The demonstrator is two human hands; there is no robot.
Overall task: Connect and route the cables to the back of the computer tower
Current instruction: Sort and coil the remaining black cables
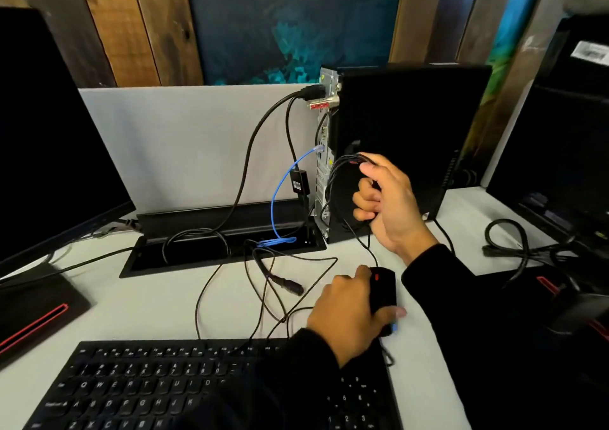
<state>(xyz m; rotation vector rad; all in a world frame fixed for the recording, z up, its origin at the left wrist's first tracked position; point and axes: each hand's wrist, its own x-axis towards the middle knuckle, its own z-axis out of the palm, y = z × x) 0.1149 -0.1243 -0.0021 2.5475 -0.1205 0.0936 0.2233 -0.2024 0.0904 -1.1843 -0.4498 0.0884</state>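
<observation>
I am watching the right hand point(389, 202) gripping a coiled bundle of thin black mouse cable point(339, 179), fingers curled tight around the loops just beside the rear panel of the computer tower point(405, 139). The left hand point(349, 307) is clasping the black mouse point(384, 284) on the white desk point(164, 301), thumb along its near edge.

The tower is standing upright, long axis vertical, with its back panel facing left toward the divider. A thick black power cable point(250, 153) and a blue network cable point(280, 192) are already hanging from that panel and dropping into the desk's cable tray point(148, 258).

What is worrying me: the coil is sitting right against the plugged leads, so pulling it open could be snagging the blue cable or tugging the small black adapter point(298, 181) dangling mid-air. Loose cords are also crossing on the desk between tray and keyboard point(148, 386), and the mouse lead could be knotting into them.

I cannot make out the mouse cable's plug; it may be hidden inside the coil or behind the fingers, so I am unsure which way it is pointing.
</observation>
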